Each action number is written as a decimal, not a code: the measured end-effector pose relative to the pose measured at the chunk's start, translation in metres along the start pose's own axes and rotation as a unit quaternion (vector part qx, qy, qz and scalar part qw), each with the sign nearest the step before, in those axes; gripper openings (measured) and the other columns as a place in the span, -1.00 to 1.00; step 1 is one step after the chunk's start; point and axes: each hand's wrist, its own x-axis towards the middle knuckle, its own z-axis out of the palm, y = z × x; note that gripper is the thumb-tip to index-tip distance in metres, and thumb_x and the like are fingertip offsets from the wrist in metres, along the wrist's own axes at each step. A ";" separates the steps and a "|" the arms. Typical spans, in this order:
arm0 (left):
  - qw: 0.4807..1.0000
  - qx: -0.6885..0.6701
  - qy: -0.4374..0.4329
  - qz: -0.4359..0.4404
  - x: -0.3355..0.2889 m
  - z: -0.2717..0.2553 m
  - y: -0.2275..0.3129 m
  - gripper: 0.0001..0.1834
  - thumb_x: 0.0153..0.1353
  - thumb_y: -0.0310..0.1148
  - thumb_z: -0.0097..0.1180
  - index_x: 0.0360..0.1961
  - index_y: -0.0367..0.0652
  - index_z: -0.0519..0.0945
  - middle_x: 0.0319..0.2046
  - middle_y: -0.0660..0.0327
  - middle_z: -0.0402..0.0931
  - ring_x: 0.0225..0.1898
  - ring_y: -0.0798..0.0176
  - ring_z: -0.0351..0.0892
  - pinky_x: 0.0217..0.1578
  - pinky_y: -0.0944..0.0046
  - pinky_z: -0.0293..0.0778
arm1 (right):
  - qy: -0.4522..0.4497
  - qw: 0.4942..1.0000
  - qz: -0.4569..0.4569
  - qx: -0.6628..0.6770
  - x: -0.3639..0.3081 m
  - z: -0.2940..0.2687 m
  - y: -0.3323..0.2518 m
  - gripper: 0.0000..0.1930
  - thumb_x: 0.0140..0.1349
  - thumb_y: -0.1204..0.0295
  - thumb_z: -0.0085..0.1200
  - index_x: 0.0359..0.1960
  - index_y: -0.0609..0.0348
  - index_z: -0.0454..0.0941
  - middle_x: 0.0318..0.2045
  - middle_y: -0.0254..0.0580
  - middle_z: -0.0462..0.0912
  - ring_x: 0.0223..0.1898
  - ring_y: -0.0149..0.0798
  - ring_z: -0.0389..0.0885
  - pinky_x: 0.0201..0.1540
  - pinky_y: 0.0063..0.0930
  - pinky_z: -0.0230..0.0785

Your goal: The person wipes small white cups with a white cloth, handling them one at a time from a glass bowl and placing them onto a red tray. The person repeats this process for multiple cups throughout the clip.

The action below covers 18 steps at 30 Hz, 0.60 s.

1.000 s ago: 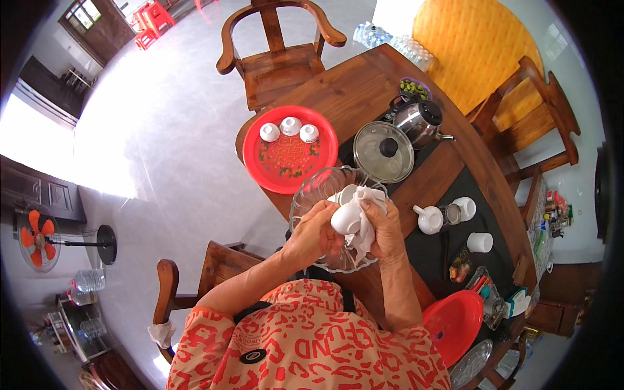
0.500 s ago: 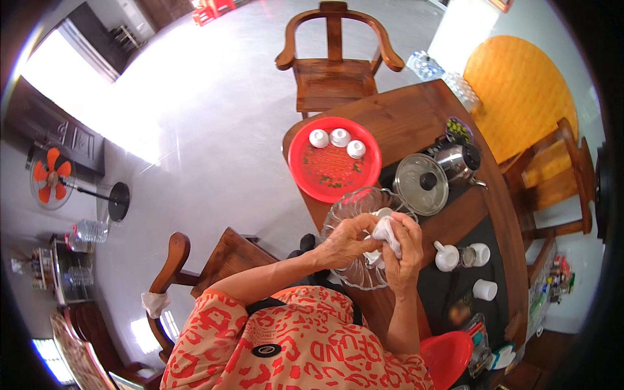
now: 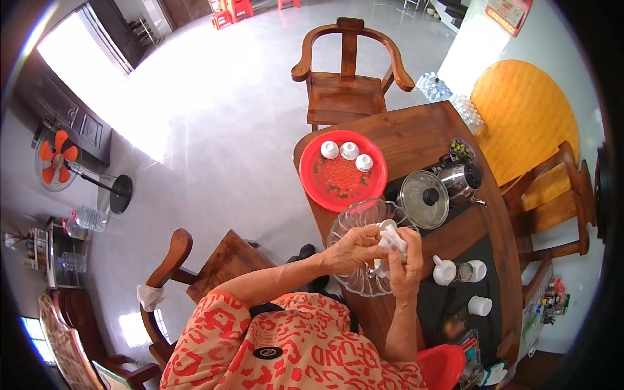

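Observation:
My right hand (image 3: 405,263) is closed around a crumpled white cloth (image 3: 392,240), its folds showing between my fingers. From the left, my left hand (image 3: 351,252) meets it with the fingers pinched together. Whatever those fingers grip is mostly hidden by the cloth and the hand. Both hands are above a clear glass bowl (image 3: 346,224) with a wavy, ribbed wall. White pieces, which look like cups, show in part beside and below my fingers. Beyond the bowl, a red round tray (image 3: 318,188) carries three small white cups (image 3: 350,151) standing upside down.
On the wooden table (image 3: 416,123) are a glass lid (image 3: 413,201), a steel kettle (image 3: 458,179), a white pitcher (image 3: 444,270) and a white cup (image 3: 480,305). A red basin (image 3: 442,367) is by my right elbow. Wooden chairs (image 3: 344,97) stand around, and a fan (image 3: 58,159) at far left.
The whole view has shifted slightly, so the table and tray appear lower. My hands stay together over the bowl, and the cloth between them has changed its folds a little.

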 end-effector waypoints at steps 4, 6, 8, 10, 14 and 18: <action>0.998 -0.016 -0.057 0.004 0.001 -0.013 -0.015 -0.72 0.26 -0.27 0.05 -0.06 -0.10 0.39 -0.34 0.39 0.41 -0.39 0.61 0.36 -0.49 0.52 0.33 | -0.034 0.999 -0.032 0.025 -0.009 -0.007 -0.020 -0.63 0.16 0.51 -0.03 0.02 0.39 0.39 -0.03 0.03 0.42 0.01 -0.03 0.41 0.09 -0.30 0.22; 0.999 -0.027 -0.011 -0.015 -0.004 -0.008 -0.011 -0.70 0.28 -0.22 0.01 -0.02 -0.09 0.38 -0.31 0.39 0.41 -0.35 0.60 0.36 -0.44 0.50 0.34 | -0.034 0.998 -0.026 0.035 -0.007 -0.008 -0.020 -0.65 0.17 0.52 -0.04 0.01 0.39 0.40 -0.04 0.02 0.43 0.01 -0.04 0.42 0.09 -0.31 0.23; 0.994 -0.105 0.019 -0.037 -0.004 0.009 -0.005 -0.64 0.31 -0.11 -0.11 0.02 -0.07 0.36 -0.27 0.39 0.38 -0.28 0.56 0.36 -0.29 0.45 0.37 | -0.022 0.998 0.023 0.055 -0.008 -0.008 -0.015 -0.67 0.17 0.53 -0.03 -0.02 0.38 0.42 -0.05 0.01 0.45 -0.01 -0.07 0.44 0.08 -0.32 0.24; 0.986 -0.154 -0.002 -0.061 -0.002 -0.004 -0.015 -0.60 0.35 -0.08 -0.22 0.05 -0.08 0.36 -0.15 0.30 0.43 -0.13 0.38 0.43 -0.14 0.30 0.40 | -0.002 0.998 0.029 0.058 -0.006 -0.001 -0.011 -0.65 0.12 0.57 0.00 -0.01 0.35 0.44 -0.05 -0.03 0.46 -0.04 -0.07 0.45 0.05 -0.32 0.27; 0.955 -0.293 -0.015 -0.047 0.002 -0.006 -0.016 -0.58 0.34 -0.07 -0.21 0.03 -0.15 0.38 -0.05 0.16 0.45 0.00 0.17 0.45 0.00 0.15 0.38 | 0.002 0.994 -0.067 -0.087 -0.008 0.005 -0.017 -0.56 -0.02 0.61 0.09 -0.01 0.23 0.49 -0.02 -0.11 0.45 -0.09 -0.05 0.44 -0.02 -0.29 0.32; 0.927 -0.342 0.084 -0.128 -0.001 0.000 -0.007 -0.55 0.36 -0.11 -0.26 0.03 -0.27 0.37 -0.06 0.09 0.44 0.00 0.16 0.44 0.09 0.13 0.32 | -0.023 0.967 -0.161 -0.198 -0.018 0.015 -0.024 -0.52 -0.12 0.58 0.19 -0.04 0.10 0.55 -0.01 -0.24 0.46 -0.15 -0.10 0.42 -0.10 -0.29 0.35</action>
